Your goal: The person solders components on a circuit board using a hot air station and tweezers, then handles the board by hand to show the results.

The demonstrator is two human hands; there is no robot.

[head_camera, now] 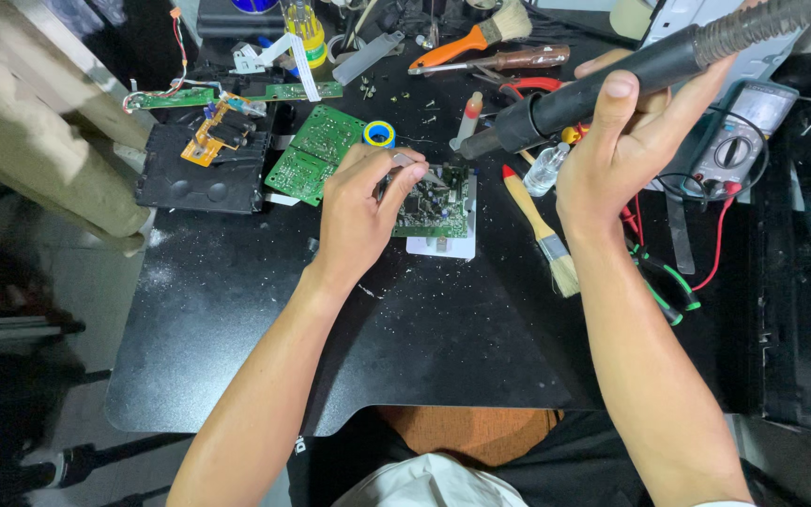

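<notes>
From the head view, the black table has a broad bare stretch on its near half, dusted with pale specks toward the left, and its near edge curves inward where the person sits; the far half is crowded. The left hand rests over a small green circuit board lying on a white pad near the table's middle, its fingers pinched together on slim tweezers whose tip touches the board. The right hand is raised to the right, fingers clamped around a black hot-air wand whose nozzle slants down-left toward the board but stays apart from it. Between the two hands lie a wooden paintbrush and a small clear bottle. Left of the board sit a larger green board, a blue-and-yellow tape roll and a black casing. Right of the wrist stand a multimeter with red leads and green-handled pliers, hemming in that side.
</notes>
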